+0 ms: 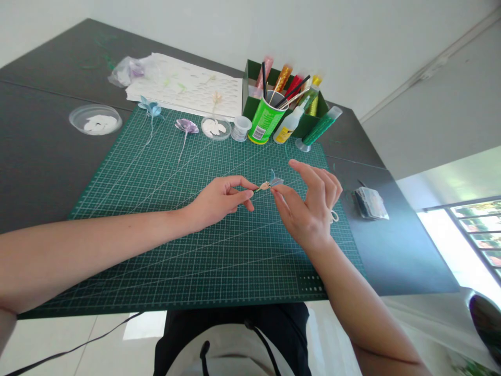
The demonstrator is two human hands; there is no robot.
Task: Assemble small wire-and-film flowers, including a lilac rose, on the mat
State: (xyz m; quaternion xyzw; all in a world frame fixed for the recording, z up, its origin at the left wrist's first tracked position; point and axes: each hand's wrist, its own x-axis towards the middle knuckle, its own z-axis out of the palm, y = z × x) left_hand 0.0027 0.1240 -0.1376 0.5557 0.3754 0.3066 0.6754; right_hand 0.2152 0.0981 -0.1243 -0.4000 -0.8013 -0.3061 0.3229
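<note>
Flower (264, 186), small, with a pale centre and a blue petal (277, 181), is held between the two hands, above the green mat (242, 261). The left hand (219, 201) pinches its thin stem (256, 190) just below the centre, thumb against forefinger, the remaining fingers loosely curled. The right hand (307, 214) presses thumb and forefinger together at the petal's lower edge, its other fingers spread clear (how hard the tips press, I cannot tell). It should be very light; the petal looks thin and soft, likely to crease under a firm squeeze. The stem, probably wire, seems the stiffest part and the best place for a steady grip, though something so slender may roll between the fingertips. The petal is best taken low, near the centre, with a light touch that spares its free edge. Beyond, a blue flower (154, 108) and a purple flower (187, 126) lie on thin, slightly bent stems, which suggests that this stem flexes too.
</note>
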